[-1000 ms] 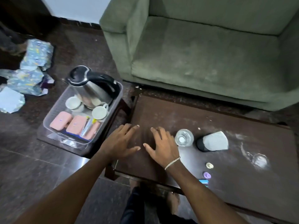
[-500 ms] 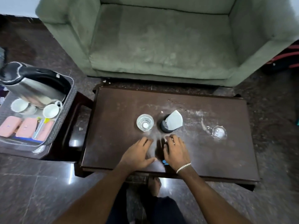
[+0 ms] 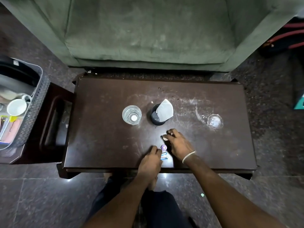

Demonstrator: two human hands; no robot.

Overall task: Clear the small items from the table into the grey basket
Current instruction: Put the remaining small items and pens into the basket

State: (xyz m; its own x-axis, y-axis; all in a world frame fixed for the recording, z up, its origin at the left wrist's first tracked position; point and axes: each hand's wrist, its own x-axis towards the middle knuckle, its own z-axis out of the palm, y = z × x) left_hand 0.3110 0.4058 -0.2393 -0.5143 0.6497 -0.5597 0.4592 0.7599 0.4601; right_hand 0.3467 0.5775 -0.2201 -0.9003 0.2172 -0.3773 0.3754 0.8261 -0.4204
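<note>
Gathering step: the right hand (image 3: 178,143) pinches a pale cap (image 3: 164,137); the left hand (image 3: 152,159), fingers curled, touches the purple cap (image 3: 164,147) and blue clip (image 3: 164,155); next, carry them to the grey basket (image 3: 35,111), well left.

One glass (image 3: 131,114), one dark cup (image 3: 155,118), one purple cap (image 3: 164,147), two hands (image 3: 150,160).

The dark wooden table (image 3: 102,137) has a scratched and dusty top. On its middle stand a clear glass (image 3: 131,115) and, just to the right, a black cup (image 3: 155,116) holding white paper. A small purple cap (image 3: 164,147) and a blue item (image 3: 164,155) lie near the front edge, and a round wet mark (image 3: 214,120) shows on the right.
</note>
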